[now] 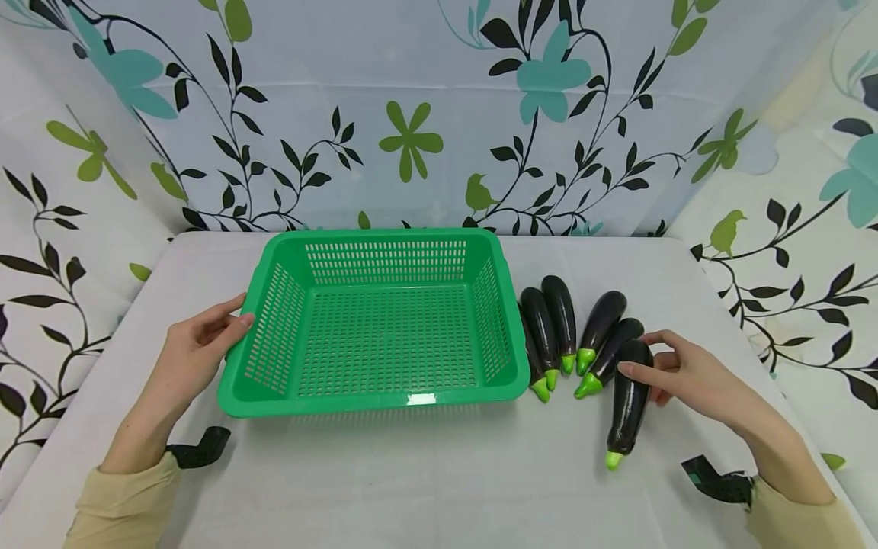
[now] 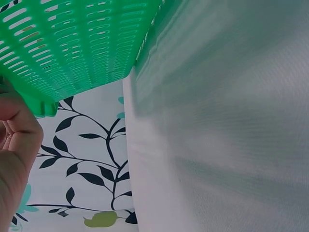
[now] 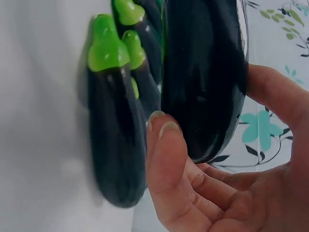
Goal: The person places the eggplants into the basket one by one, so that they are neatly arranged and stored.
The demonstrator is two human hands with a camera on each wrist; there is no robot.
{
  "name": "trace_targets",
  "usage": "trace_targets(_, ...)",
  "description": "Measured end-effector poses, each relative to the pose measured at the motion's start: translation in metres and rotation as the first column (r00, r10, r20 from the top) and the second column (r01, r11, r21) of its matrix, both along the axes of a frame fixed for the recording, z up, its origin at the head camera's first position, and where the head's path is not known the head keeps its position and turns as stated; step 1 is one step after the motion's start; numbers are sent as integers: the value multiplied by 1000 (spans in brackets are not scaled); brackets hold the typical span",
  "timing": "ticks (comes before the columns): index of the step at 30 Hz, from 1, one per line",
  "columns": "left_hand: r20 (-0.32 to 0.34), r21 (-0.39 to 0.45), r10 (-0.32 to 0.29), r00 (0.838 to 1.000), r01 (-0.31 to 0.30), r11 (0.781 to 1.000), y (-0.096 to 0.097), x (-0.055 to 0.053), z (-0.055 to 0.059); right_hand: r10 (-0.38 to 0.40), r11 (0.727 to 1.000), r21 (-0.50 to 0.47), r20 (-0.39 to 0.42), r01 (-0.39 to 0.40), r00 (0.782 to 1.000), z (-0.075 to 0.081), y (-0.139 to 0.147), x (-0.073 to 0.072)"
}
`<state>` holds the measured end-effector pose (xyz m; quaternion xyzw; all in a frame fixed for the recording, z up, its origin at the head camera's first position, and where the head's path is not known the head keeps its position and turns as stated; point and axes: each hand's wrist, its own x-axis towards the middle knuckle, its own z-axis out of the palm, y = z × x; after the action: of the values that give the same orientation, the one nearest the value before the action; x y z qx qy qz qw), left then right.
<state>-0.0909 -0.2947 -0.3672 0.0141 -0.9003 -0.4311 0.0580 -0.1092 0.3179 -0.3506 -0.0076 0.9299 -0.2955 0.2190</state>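
Observation:
A green plastic basket (image 1: 384, 343) with slotted walls stands at the middle left, nothing inside it. My left hand (image 1: 199, 347) grips its left rim, thumb over the edge; the left wrist view shows the same hand (image 2: 17, 140) at the basket's slotted side (image 2: 82, 48). On the right, my right hand (image 1: 675, 374) pinches a dark eggplant (image 1: 629, 396) by its thick end, green stem pointing toward the front. The right wrist view shows the held eggplant (image 3: 205, 72) between thumb and fingers, beside another eggplant (image 3: 116, 135) lying on the cloth.
Several more eggplants (image 1: 559, 305) lie between the basket's right side and my right hand, stems toward the front. White cloth covers the table (image 1: 411, 480). Patterned curtains (image 1: 411, 76) hang behind and at both sides. A black wrist mount (image 1: 716, 480) sits on each arm.

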Motion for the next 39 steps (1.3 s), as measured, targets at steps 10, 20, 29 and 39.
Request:
trace_targets(10,0,11,-4,1000,4,1000,1,0,0,79,997,-20,-81,-80,994,20,-32,-14)
trace_targets(20,-7,15,-22,1000,23,1000,-1,0,0,128,989,-62,-110,-135,986,35,-58,-22)
trace_targets(29,-9,28,-35,999,35,999,-2,-1,-2,174,975,-119,-125,-189,977,45,-76,-32)
trace_targets(39,-11,25,-35,999,35,999,-3,-2,-2,220,955,-177,-107,-237,970,59,-110,-50)
